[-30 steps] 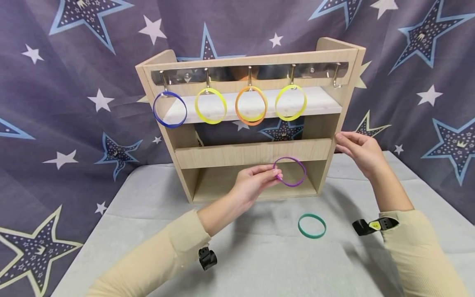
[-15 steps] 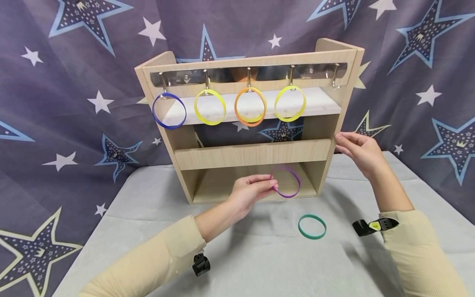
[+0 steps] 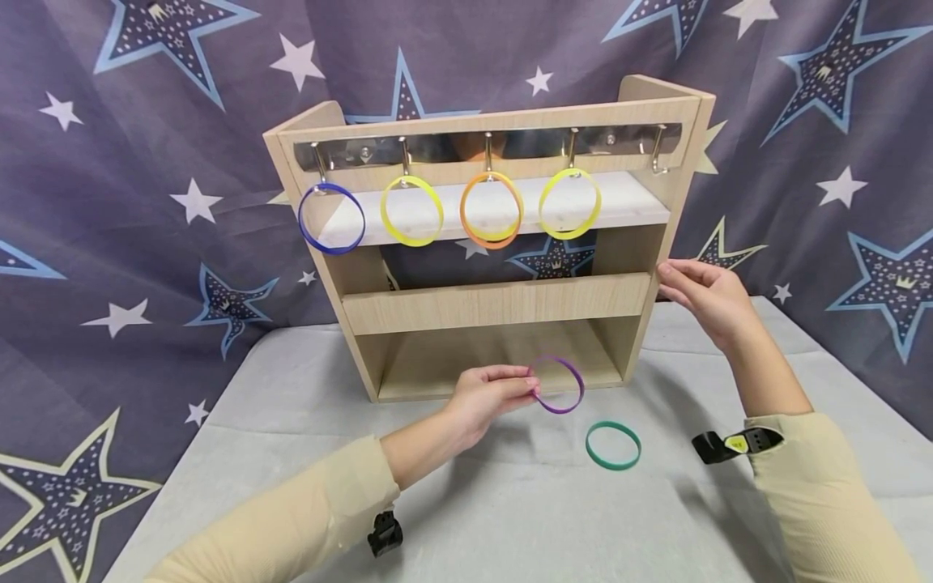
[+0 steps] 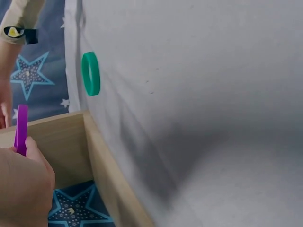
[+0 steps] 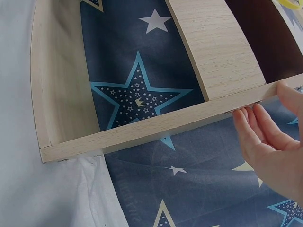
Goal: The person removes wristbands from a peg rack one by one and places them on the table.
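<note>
Head view shows your left hand (image 3: 481,401) with thumb and fingers pinching the left edge of a thin, round purple ring (image 3: 581,394). That ring is held tilted above the cloth, just in front of the lower opening of the pale wood-grain rack (image 3: 496,306). Your right hand (image 3: 710,300) is at the rack's right side panel; in the right wrist view your thumb rests on its front edge and your lightly bent fingertips touch its outer face.

Nearer to you and to the right of the purple ring, a round green ring (image 3: 612,467) lies flat on the light grey cloth (image 3: 503,518). Farther off, along the rack's top, runs a shiny metal strip with five hooks (image 3: 532,144). From left to right hang a dark blue ring (image 3: 333,251), a yellow ring (image 3: 413,242), an orange ring (image 3: 490,245) and another yellow ring (image 3: 568,236). Yellow shows inside the orange one; you can't tell whether that is a second ring. Behind everything hangs a dark star-patterned fabric backdrop (image 3: 802,202).
</note>
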A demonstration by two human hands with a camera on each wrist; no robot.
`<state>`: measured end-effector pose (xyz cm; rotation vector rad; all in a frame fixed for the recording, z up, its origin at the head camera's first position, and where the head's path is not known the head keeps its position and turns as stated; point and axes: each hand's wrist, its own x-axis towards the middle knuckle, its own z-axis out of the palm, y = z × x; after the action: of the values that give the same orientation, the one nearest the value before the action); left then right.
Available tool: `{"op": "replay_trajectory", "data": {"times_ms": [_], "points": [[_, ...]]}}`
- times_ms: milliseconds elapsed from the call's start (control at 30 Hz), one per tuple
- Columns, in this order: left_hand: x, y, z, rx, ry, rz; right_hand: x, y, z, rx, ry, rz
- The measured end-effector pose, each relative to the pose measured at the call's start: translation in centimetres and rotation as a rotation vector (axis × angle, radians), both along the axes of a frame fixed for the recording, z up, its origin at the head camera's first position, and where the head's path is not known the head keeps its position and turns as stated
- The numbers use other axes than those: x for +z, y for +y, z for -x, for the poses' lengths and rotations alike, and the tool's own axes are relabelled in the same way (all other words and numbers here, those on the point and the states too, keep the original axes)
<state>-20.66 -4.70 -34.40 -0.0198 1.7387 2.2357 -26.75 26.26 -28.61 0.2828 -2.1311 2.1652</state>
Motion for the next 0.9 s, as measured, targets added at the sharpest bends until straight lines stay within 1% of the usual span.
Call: {"op": "replay_trajectory", "data": {"times_ms": [133,267,533,733,900], "points": [[-0.8,-0.1,-0.1,-0.001,-0.013,0.023,0.0,-0.1,0.0,0.001,0.008,0.017],[-1.2,-0.2,-0.2,-0.001,-0.022,0.043,0.0,-0.1,0.0,0.005,0.012,0.034],[-2.3,-0.4,-0.5,-0.007,-0.075,0.050,0.0,0.0,0.0,-0.003,-0.007,0.007],[-3.7,-0.3,-1.0,-0.027,-0.103,0.078,0.0,0.0,0.0,-0.009,-0.013,0.004],[-4.7,-0.1,-1.2,-0.034,-0.115,0.096,0.0,-0.1,0.0,-0.006,-0.010,0.011]]}}
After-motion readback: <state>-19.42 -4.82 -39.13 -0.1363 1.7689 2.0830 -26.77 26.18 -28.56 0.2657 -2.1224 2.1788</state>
